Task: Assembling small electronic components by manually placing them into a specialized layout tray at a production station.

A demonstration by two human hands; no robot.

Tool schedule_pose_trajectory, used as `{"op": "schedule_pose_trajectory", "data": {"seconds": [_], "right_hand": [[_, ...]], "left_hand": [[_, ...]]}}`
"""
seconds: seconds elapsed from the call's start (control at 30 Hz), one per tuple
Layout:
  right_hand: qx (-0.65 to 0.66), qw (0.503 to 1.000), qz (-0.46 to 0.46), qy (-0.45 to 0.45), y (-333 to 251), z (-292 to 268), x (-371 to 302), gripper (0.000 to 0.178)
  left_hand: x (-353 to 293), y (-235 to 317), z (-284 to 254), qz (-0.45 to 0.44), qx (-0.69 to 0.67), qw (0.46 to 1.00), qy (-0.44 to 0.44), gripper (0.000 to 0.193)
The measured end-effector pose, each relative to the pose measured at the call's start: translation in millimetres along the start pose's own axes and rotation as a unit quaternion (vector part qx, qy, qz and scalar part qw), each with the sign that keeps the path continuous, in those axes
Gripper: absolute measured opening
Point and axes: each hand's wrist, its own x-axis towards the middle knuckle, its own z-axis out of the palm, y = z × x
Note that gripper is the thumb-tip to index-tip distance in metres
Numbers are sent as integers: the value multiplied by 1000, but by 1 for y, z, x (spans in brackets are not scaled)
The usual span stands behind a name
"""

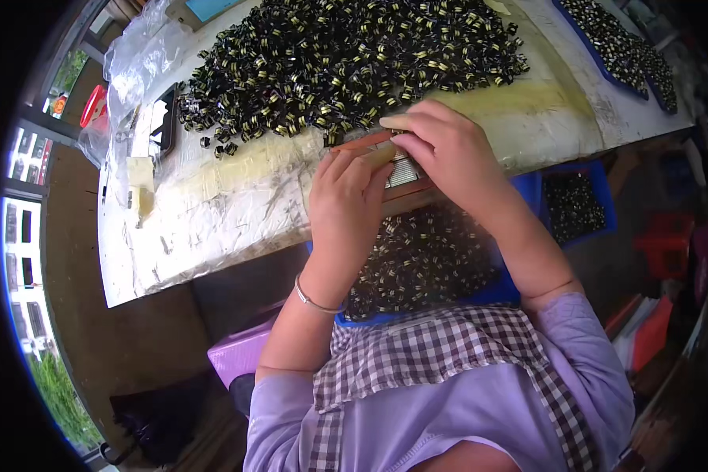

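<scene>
A small reddish-brown fixture [405, 187] with a ridged, silvery metal plate [402, 170] lies at the near edge of the table. My left hand [344, 193] rests over its left side, with the fingers bent and drawn together. From the right, my right hand [454, 153] reaches over the far side, thumb and forefinger closed toward each other. Whatever small thing is between my fingertips is hidden. Just beyond my hands spreads a large heap of small black parts with yellow bands [346, 63].
Below the table edge, a blue tray [507, 293] of similar parts sits at my lap. Another blue bin [608, 224] stands to the right, and filled blue trays [606, 73] lie at the far right. Clear plastic [145, 51] and a black-and-white item [164, 122] lie left.
</scene>
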Motion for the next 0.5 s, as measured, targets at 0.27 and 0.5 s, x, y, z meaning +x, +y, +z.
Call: {"op": "schedule_pose_trajectory", "data": {"seconds": [0.27, 0.5], "right_hand": [[42, 999, 14, 23, -4, 1, 0, 14], [80, 993, 3, -90, -12, -8, 3, 11]], "left_hand": [[2, -4, 5, 47, 12, 998, 44, 10], [13, -13, -21, -119, 111, 984, 66, 14]]}}
